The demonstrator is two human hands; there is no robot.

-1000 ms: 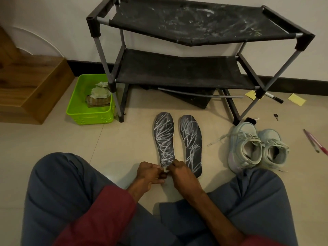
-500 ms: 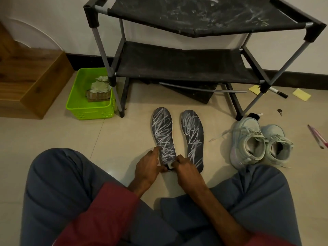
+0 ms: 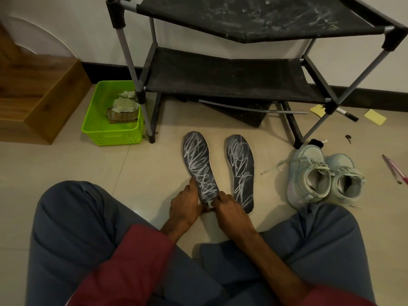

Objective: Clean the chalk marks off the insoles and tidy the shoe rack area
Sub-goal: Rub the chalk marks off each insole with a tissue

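Left grip (image 3: 186,206) and right grip (image 3: 230,209) on flat, chalk-scribbled insole (image 3: 198,164) heel

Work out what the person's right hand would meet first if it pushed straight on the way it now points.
The right hand points forward and leftward, its fingers at the heel of the left insole. Going on, it would likely slide up that chalked insole first, then perhaps meet the left hand.

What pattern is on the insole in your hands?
White chalk scribbles all over the dark grey insole, toe to heel. It shows best in the head view.
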